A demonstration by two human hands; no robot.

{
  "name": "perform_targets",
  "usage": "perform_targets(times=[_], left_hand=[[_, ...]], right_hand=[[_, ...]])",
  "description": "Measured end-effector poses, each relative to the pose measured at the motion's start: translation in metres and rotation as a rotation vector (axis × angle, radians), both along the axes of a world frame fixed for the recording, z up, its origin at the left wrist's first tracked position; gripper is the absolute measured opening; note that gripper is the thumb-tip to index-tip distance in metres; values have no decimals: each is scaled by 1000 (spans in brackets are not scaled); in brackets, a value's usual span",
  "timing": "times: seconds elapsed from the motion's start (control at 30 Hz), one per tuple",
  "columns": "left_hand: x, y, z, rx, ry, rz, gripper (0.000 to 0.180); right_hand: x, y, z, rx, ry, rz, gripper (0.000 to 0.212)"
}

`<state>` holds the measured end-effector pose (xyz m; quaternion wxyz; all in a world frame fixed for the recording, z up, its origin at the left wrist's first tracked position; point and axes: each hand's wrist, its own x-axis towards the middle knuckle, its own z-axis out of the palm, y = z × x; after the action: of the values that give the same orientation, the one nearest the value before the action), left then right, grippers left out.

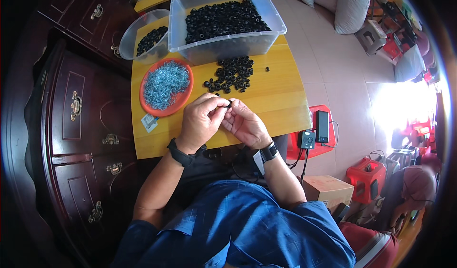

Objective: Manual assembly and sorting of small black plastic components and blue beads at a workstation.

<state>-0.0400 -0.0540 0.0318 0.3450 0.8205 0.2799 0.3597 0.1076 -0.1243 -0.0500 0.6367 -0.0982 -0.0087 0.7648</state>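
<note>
Over the near part of the yellow table, my left hand (199, 121) pinches a small black part (230, 104) between thumb and fingertips. My right hand (251, 126) meets it there, its thumb and forefinger closed on the same part. The fingers cover most of it, so its exact shape is hidden. Just beyond the fingertips lies a loose pile of black ring-shaped parts (233, 72). To the left, an orange-red plate (143, 97) holds a heap of tiny shiny, bluish-clear pieces (164, 83).
At the table's (281, 92) far side stands a clear plastic bin (228, 47) full of black parts. A round clear tub (127, 42) with more sits beside it. One black part (267, 69) lies apart. Dark wooden drawers (71, 101) flank the left; a red stool (320, 113) holds electronic devices.
</note>
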Motion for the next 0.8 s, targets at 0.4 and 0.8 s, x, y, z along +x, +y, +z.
perform_targets(times=[0.4,0.8], left_hand=[[-7,0,-6,-224,-67,-50,21],[-19,9,15,-248,141,-220,33]], right_hand=[[-1,0,2,18,-48,-3,10],[-1,-2,11,37,-204,18,7]])
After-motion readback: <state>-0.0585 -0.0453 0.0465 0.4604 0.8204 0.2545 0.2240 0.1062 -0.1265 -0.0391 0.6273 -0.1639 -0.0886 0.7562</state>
